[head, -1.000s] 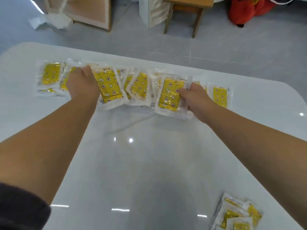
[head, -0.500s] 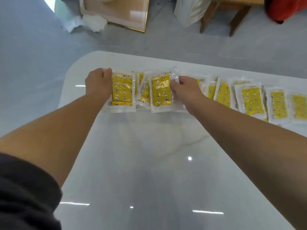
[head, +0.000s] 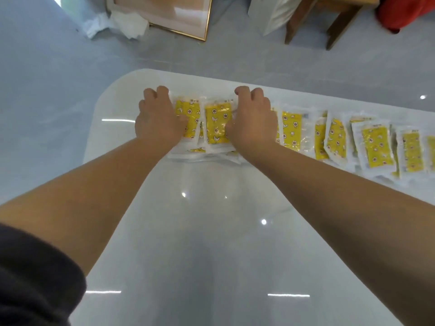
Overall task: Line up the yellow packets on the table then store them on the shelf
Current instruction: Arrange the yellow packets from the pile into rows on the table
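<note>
Bunched yellow packets [head: 217,123] gripped between left hand [head: 157,118] and right hand [head: 251,121], fingers [head: 162,91] curled over far edges; more lie overlapping rightward on white desk [head: 188,231]

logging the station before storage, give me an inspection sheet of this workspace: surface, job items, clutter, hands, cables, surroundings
surface: white glossy table, light glints on it
job's things: bunch of packets overlapped between the hands; row of packets spread to the right, some tilted and overlapping
clutter: nothing seen
grippers: left hand and right hand grip the bunch from either side, fingers curled over its far edge
cables: nothing seen
surroundings: grey floor; framed panel, white wrapping, wooden stool, red object; no shelf in view
</note>
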Demonstrator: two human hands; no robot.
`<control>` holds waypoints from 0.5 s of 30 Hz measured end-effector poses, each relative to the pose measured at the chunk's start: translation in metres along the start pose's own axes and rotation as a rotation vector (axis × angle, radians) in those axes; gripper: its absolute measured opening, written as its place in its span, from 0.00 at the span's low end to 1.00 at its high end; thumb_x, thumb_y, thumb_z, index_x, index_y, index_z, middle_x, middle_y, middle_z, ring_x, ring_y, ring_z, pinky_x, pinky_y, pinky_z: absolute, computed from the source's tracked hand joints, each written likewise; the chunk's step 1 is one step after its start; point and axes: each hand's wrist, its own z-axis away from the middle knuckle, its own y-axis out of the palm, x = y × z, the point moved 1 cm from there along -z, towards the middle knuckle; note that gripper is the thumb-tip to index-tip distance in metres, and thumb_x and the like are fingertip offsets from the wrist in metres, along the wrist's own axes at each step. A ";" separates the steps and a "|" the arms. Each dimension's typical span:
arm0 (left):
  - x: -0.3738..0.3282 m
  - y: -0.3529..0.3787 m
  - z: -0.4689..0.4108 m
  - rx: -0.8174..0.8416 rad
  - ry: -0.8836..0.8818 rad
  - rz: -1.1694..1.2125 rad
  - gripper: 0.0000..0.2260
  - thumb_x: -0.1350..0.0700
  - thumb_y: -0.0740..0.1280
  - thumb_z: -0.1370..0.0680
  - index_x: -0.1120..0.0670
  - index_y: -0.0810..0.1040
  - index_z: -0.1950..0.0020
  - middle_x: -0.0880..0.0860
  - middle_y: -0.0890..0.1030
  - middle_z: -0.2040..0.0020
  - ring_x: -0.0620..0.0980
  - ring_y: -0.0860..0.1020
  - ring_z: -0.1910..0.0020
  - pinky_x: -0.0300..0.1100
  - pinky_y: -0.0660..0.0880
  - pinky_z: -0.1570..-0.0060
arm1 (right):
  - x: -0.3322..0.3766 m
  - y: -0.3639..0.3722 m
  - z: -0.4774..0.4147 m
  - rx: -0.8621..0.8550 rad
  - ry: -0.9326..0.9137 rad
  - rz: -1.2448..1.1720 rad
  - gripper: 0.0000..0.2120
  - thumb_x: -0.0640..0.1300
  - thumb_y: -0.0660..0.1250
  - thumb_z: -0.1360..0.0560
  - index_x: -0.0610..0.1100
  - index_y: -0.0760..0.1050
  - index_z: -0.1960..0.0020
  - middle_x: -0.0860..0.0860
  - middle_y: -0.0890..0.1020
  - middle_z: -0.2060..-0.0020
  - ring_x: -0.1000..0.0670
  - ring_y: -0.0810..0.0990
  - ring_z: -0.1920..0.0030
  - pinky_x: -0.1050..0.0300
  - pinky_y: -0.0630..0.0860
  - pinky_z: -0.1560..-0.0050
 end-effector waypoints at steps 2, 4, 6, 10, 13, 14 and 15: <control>0.004 0.010 0.009 0.017 0.151 -0.088 0.29 0.48 0.63 0.22 0.55 0.57 0.25 0.58 0.57 0.25 0.61 0.62 0.29 0.57 0.68 0.39 | -0.001 0.004 0.007 -0.003 -0.138 0.176 0.33 0.43 0.65 0.25 0.48 0.55 0.24 0.45 0.62 0.27 0.42 0.63 0.29 0.47 0.65 0.36; 0.009 0.023 0.018 0.096 0.302 -0.116 0.30 0.44 0.56 0.20 0.54 0.51 0.22 0.58 0.50 0.21 0.61 0.53 0.24 0.60 0.63 0.32 | -0.002 0.016 0.016 0.126 -0.261 0.281 0.33 0.49 0.58 0.20 0.46 0.45 0.21 0.46 0.47 0.21 0.43 0.47 0.22 0.39 0.50 0.25; 0.013 0.035 0.026 0.161 0.344 -0.154 0.30 0.43 0.51 0.19 0.53 0.46 0.21 0.57 0.45 0.21 0.61 0.48 0.23 0.60 0.62 0.30 | -0.005 0.032 0.024 0.244 -0.328 0.380 0.32 0.55 0.49 0.18 0.45 0.39 0.21 0.45 0.41 0.21 0.44 0.40 0.22 0.35 0.41 0.26; 0.012 0.040 0.034 0.163 0.271 -0.149 0.30 0.43 0.51 0.18 0.52 0.43 0.21 0.55 0.41 0.21 0.61 0.45 0.23 0.58 0.61 0.29 | -0.001 0.044 0.026 0.276 -0.283 0.426 0.32 0.57 0.44 0.17 0.44 0.35 0.22 0.45 0.39 0.22 0.43 0.40 0.22 0.35 0.37 0.26; 0.009 0.037 0.038 0.164 0.247 -0.185 0.30 0.42 0.50 0.18 0.51 0.43 0.21 0.56 0.41 0.21 0.62 0.44 0.23 0.60 0.56 0.27 | 0.001 0.039 0.030 0.254 -0.277 0.389 0.32 0.58 0.44 0.18 0.43 0.37 0.21 0.45 0.40 0.22 0.43 0.41 0.22 0.35 0.37 0.26; 0.007 0.034 0.042 0.152 0.235 -0.197 0.30 0.42 0.50 0.18 0.51 0.43 0.21 0.55 0.41 0.21 0.61 0.44 0.23 0.61 0.55 0.28 | 0.000 0.035 0.034 0.234 -0.285 0.361 0.32 0.58 0.45 0.18 0.43 0.38 0.21 0.45 0.41 0.22 0.43 0.41 0.22 0.35 0.37 0.26; 0.004 0.031 0.048 0.129 0.230 -0.203 0.30 0.41 0.50 0.18 0.51 0.44 0.21 0.55 0.41 0.21 0.61 0.44 0.23 0.62 0.54 0.28 | -0.003 0.030 0.040 0.209 -0.294 0.329 0.32 0.57 0.45 0.17 0.43 0.39 0.21 0.46 0.41 0.21 0.43 0.41 0.22 0.35 0.38 0.26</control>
